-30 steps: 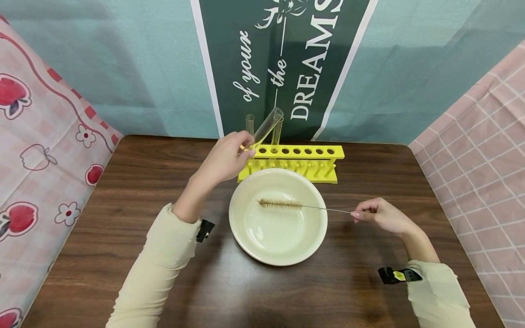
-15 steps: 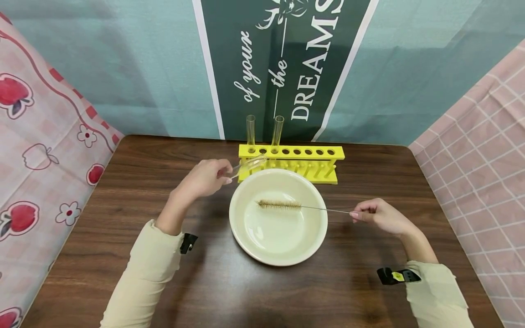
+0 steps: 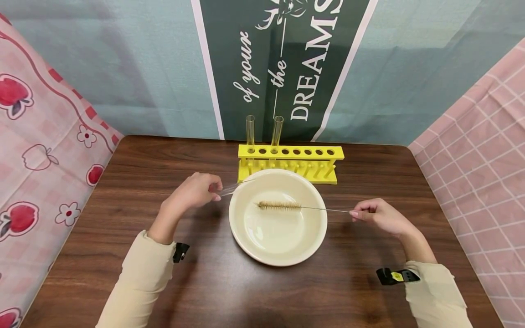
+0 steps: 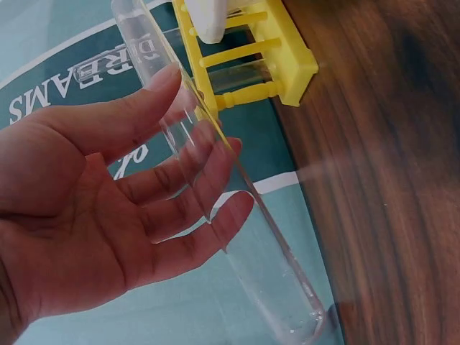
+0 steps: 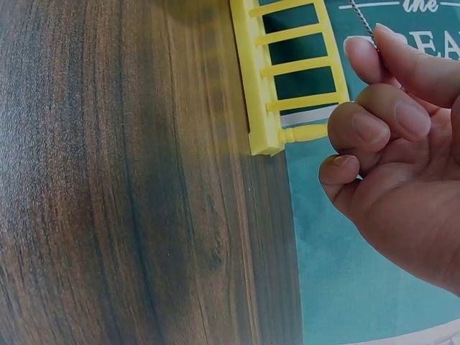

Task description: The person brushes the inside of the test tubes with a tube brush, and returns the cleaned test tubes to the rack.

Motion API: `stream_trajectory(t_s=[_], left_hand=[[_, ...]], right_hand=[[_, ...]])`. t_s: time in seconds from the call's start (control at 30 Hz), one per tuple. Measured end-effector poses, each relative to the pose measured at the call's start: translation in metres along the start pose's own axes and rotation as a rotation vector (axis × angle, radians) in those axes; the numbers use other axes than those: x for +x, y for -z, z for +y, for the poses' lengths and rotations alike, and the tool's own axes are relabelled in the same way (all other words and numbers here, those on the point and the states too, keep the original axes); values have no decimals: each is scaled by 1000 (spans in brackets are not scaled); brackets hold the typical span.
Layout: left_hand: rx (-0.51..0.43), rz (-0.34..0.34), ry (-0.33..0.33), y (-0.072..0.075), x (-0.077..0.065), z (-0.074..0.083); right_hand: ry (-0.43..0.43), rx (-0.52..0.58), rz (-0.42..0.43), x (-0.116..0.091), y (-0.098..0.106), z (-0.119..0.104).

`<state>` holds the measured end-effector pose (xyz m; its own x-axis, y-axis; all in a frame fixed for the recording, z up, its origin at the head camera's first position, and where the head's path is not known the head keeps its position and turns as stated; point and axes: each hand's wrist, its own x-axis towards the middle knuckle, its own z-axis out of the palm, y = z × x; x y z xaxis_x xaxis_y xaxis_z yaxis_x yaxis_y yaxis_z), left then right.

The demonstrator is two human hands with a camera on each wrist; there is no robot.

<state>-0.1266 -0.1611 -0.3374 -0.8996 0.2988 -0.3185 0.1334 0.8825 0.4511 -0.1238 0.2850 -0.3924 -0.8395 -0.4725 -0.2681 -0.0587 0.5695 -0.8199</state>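
Observation:
My left hand (image 3: 194,190) holds a clear glass test tube (image 4: 269,284) between thumb and fingers, left of the cream bowl (image 3: 275,237). In the head view the tube lies nearly level, one end overlapping the bowl's upper left rim. My right hand (image 3: 381,216), right of the bowl, pinches the twisted wire handle (image 5: 364,23) of a test tube brush (image 3: 280,206) between thumb and index finger. The tan bristles are over the bowl, pointing left toward the tube. In the right wrist view the other fingers are curled in, and the bristles are out of sight.
Behind the bowl stands a yellow test tube rack (image 3: 301,150). Two glass tubes stand upright in it, one at the left end (image 3: 250,132) and another tube (image 3: 277,132) close by. A teal printed cloth (image 3: 164,68) hangs behind the brown wooden table (image 3: 279,296).
My left hand has brought the test tube from above the rack down and left to the bowl's left rim, tipping it nearly level. My right hand and the brush have stayed almost still.

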Motion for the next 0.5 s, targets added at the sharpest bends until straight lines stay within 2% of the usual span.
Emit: stream_trajectory(t_s=[0.23, 0.5], left_hand=[[-11, -23, 5, -3, -3, -4], [-10, -44, -24, -5, -3, -6]], right_hand=[[35, 25, 4, -1, 0, 0], [46, 78, 2, -1, 1, 3]])
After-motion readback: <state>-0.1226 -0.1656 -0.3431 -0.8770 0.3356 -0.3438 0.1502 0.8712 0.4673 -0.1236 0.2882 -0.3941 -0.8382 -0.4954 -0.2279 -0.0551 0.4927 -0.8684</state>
